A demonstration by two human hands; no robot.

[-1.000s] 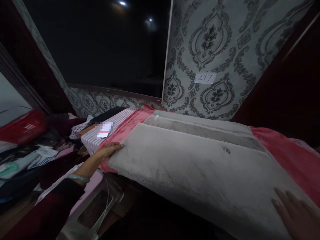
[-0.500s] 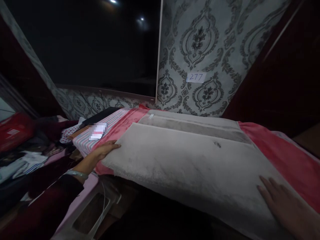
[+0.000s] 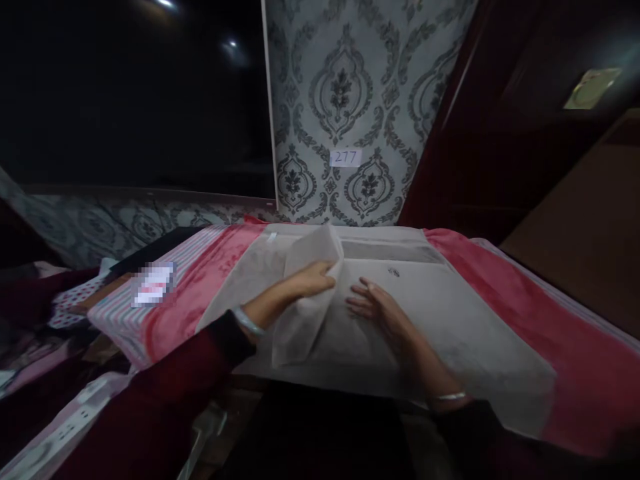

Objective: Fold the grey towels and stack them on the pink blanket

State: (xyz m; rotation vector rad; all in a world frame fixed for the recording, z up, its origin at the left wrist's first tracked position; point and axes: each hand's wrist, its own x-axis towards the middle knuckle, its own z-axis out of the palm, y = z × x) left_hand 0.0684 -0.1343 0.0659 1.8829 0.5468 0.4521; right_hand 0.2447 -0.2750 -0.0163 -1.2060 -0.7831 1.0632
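A grey towel (image 3: 450, 320) is spread over a pink blanket (image 3: 575, 320) near the surface's front edge. Its left flap is gripped and folded inward by the left hand (image 3: 313, 280), while the right hand (image 3: 377, 310) is laid flat and wide on the towel's middle.

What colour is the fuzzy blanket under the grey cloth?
Pink blanket, seen best in the head view.

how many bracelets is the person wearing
2. One pale bangle on the left wrist, beside the dark red sleeve, and one thin silver bangle on the right wrist. More could be hidden under the sleeves.
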